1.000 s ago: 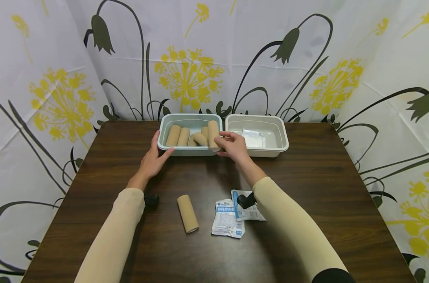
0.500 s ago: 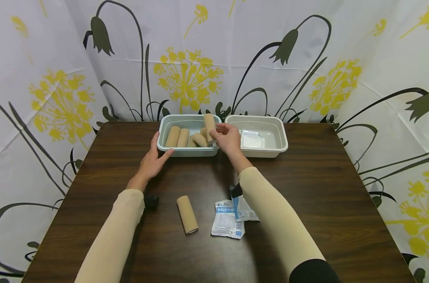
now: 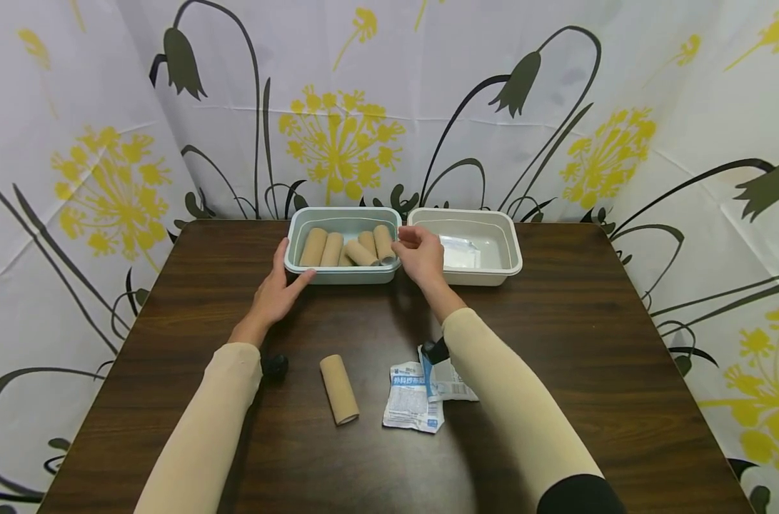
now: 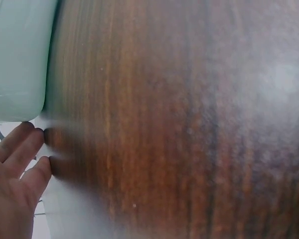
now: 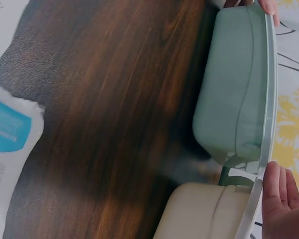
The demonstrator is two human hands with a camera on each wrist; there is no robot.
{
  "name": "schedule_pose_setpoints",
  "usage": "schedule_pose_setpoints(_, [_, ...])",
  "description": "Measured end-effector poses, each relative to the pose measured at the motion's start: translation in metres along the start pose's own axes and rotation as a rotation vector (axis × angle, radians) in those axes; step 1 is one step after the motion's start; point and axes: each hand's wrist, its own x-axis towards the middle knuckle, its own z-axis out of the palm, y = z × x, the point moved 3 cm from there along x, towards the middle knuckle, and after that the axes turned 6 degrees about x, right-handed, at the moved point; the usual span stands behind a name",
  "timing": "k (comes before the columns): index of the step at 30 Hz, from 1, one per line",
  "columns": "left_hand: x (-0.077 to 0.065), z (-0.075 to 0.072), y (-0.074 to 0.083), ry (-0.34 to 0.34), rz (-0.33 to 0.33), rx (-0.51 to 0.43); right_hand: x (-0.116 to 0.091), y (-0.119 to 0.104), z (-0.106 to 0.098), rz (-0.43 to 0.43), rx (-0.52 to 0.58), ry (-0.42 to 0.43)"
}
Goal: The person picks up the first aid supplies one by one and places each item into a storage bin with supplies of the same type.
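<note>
A pale blue-green tub (image 3: 338, 277) at the back of the table holds several cardboard tubes (image 3: 314, 248), some lying across others. My left hand (image 3: 275, 291) rests at its left end, thumb along the front rim and fingers at the side. In the left wrist view, fingertips touch the tub's end. My right hand (image 3: 423, 255) hovers at the tub's right rim, fingers loosely bent and nothing visible between them. Just left of it, a tube (image 3: 383, 243) leans inside the tub. Another cardboard tube (image 3: 340, 390) lies on the table between my forearms.
Close beside the blue-green tub stands a cream tub (image 3: 482, 278) with a white packet (image 3: 460, 252) inside. Two overlapping white-and-blue packets (image 3: 413, 400) lie on the table, one partly under my right forearm. A flowered curtain (image 3: 338, 71) hangs behind the table.
My right hand has moved a tube left into the blue-green tub and let go of it, then drawn back slightly right. The left hand has stayed in place.
</note>
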Motion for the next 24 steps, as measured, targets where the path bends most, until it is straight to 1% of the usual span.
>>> schedule_pose_setpoints(4, [0.000, 0.000, -0.001, 0.000, -0.004, 0.004, -0.005, -0.001, -0.004, -0.016, 0.003, -0.016])
schedule_pose_setpoints(13, [-0.001, 0.000, 0.000, -0.003, -0.007, -0.001, -0.028, -0.005, -0.011, -0.068, 0.113, -0.090])
schedule_pose_setpoints(15, [-0.001, 0.000, 0.001, -0.005, -0.008, -0.003, -0.035, -0.007, -0.013, -0.069, 0.125, -0.120])
schedule_pose_setpoints(20, [0.000, 0.000, 0.001, -0.003, -0.006, -0.001, -0.055, -0.007, -0.013, -0.085, 0.107, -0.217])
schedule_pose_setpoints(22, [0.001, 0.001, 0.000, 0.001, -0.007, 0.001, -0.063, -0.007, -0.011, -0.102, 0.090, -0.272])
schedule_pose_setpoints(24, [0.001, 0.001, 0.000, 0.003, -0.008, 0.002, -0.073, -0.006, -0.006, -0.112, 0.066, -0.348])
